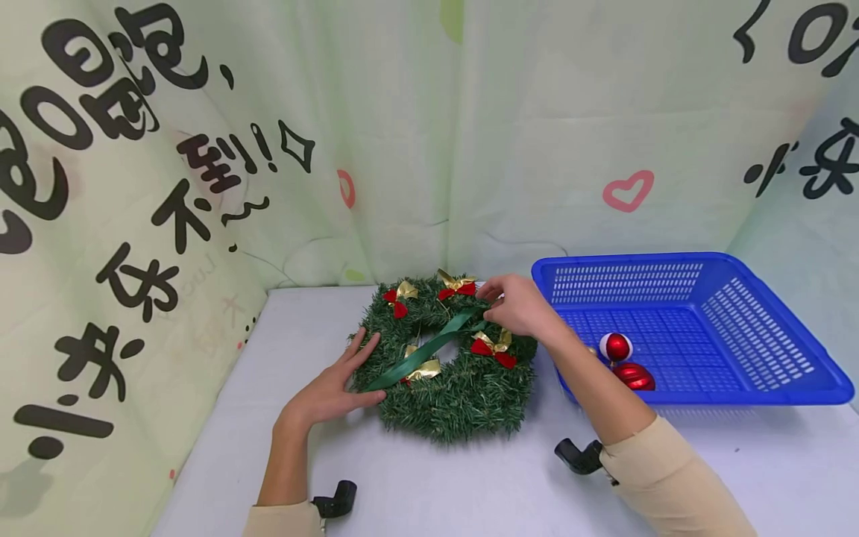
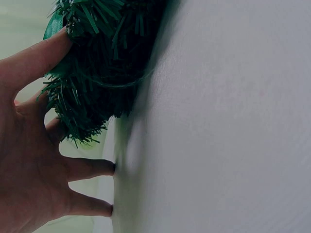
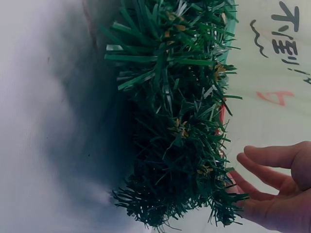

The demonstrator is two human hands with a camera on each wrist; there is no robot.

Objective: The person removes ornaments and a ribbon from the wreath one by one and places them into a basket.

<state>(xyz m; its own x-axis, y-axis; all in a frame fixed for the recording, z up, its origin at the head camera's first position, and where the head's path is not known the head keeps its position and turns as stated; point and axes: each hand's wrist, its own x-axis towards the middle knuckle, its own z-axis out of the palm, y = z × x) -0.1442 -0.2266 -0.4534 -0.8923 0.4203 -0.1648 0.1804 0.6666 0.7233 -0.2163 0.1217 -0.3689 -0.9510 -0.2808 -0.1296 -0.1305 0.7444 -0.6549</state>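
A green artificial wreath point(image 1: 456, 406) lies on the white table, trimmed with several red-and-gold bows. Across its middle runs a dark green ribbon point(image 1: 429, 348), slanting from lower left to upper right. My left hand point(image 1: 335, 384) rests at the wreath's left side with fingers spread, the thumb by the ribbon's lower end. In the left wrist view, two fingertips of that hand point(image 2: 34, 141) reach the table while the thumb touches the wreath point(image 2: 97, 63). My right hand point(image 1: 513, 304) is over the upper right of the wreath near the ribbon's other end, its fingers loosely bent and apart from the thumb.
A blue plastic basket point(image 1: 751, 398) stands to the right of the wreath. In it lie a red-and-white ball point(image 1: 616, 347) and a shiny red ornament point(image 1: 634, 377). A printed curtain point(image 1: 537, 149) hangs behind the table and along its left side.
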